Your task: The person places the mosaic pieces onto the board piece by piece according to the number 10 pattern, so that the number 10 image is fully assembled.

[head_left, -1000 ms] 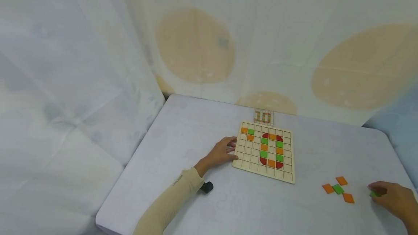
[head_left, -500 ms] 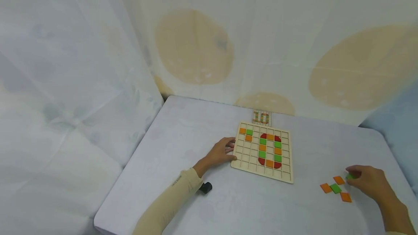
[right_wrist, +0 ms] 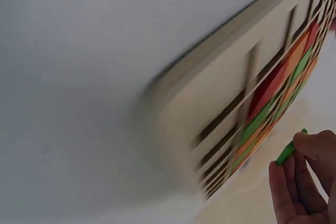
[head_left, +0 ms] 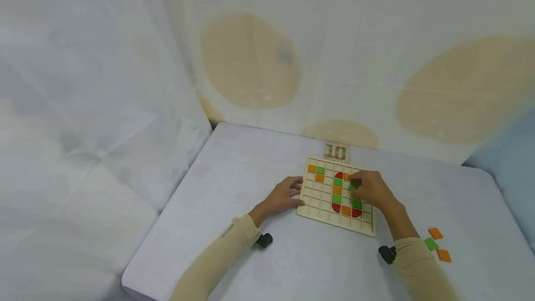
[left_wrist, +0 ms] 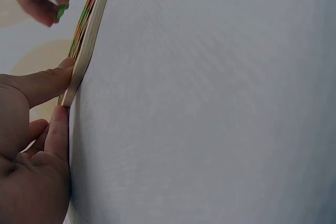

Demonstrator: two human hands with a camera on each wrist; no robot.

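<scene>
A pale wooden grid board (head_left: 314, 202) lies on the table, with orange, green and red tiles set in its cells. My left hand (head_left: 282, 195) rests against its left edge, thumb (left_wrist: 52, 82) and fingertips touching the rim. Over the ring of coloured tiles on the board's right half, my right hand (head_left: 372, 189) pinches a small green square tile (right_wrist: 286, 153) between thumb and fingertips. In the right wrist view this tile is tilted and apart from the board. Part of the ring's right side is hidden under the right hand.
Behind the board lies a small pattern card (head_left: 336, 152) with a similar coloured design. Loose tiles lie at the right, among them a green one (head_left: 431, 244) and an orange one (head_left: 435, 233). Fabric walls (head_left: 334, 82) stand behind and beside the white table (head_left: 251, 152).
My right hand has carried the green tile leftward from the far right, past the loose tiles, to over the board. Its sleeve now covers one loose orange tile. The left hand has stayed put.
</scene>
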